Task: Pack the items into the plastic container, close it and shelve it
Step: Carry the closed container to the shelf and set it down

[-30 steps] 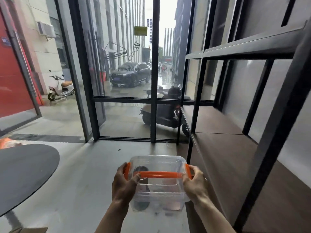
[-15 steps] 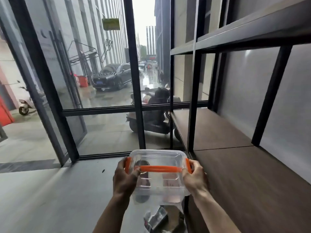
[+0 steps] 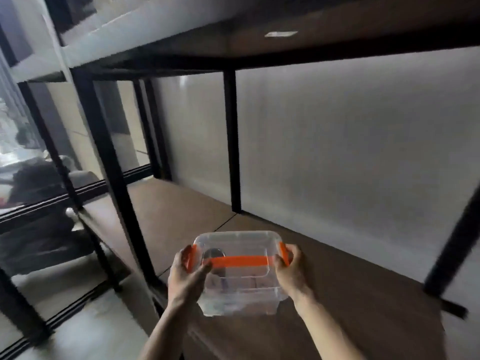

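- My view has swung right in the last second: the glass front with the street and scooter, which filled the middle before, is now pushed to the far left edge, and the shelf unit fills almost everything ahead.
- I have the plastic container held out in front of me, lid on, its orange handle lying flat across the top.
- My left hand is closed on the left end, thumb over the lid beside the left orange clip; my right hand is closed on the right end at the right orange clip. Neither hand is free.
- A second ago the container hung over bare floor, left of the shelf's edge. Now it sits over the near part of the brown shelf board, right of the black front post.
- I cannot tell whether its base is touching the board or is just above it; the picture is smeared by motion.
- Through the clear walls I make out a dark round item and some paler shapes, too blurred to name.
- My reading: packing and closing are done, and I am in the shelving step, close to the end.
- What I think is left is to set it down flat, push it toward the far wall panel, and let go.
- The risk I see is leaving it too near the front edge.
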